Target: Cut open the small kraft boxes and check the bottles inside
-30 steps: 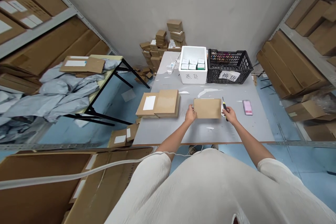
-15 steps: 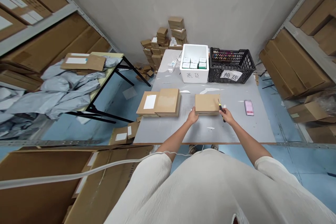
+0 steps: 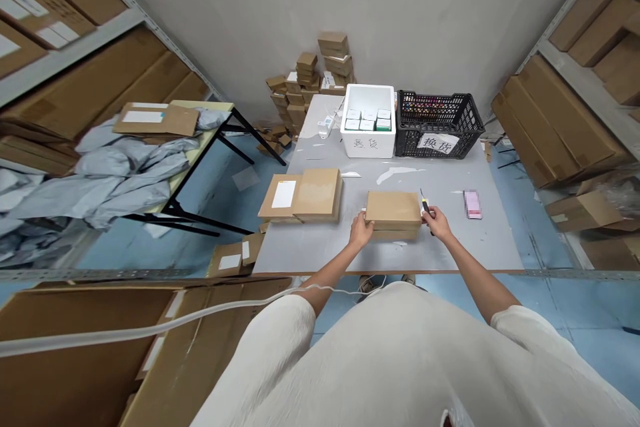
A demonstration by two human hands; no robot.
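A closed brown cardboard box [image 3: 393, 208] is in front of me on the grey table [image 3: 320, 250], its front side showing. My left hand [image 3: 361, 229] grips the box at its left end, fingers closed on the edge. In my right hand [image 3: 437, 221] is a black and yellow utility knife [image 3: 425, 204], its thin blade pointing away from me. The knife is beside the right end of the box; whether that hand also touches the cardboard I cannot tell.
Two cardboard boxes [image 3: 317, 193] lie to the left, one labelled. A white foam bin [image 3: 370, 147] holding small cartons and a black plastic crate [image 3: 440, 137] stand at the back. A pink pack [image 3: 472, 204] lies right. Grey mailing bags cover a side table [image 3: 200, 160].
The box has come toward me, and more of its front side shows. The knife has shifted from over the box's top right corner to beside its right end.
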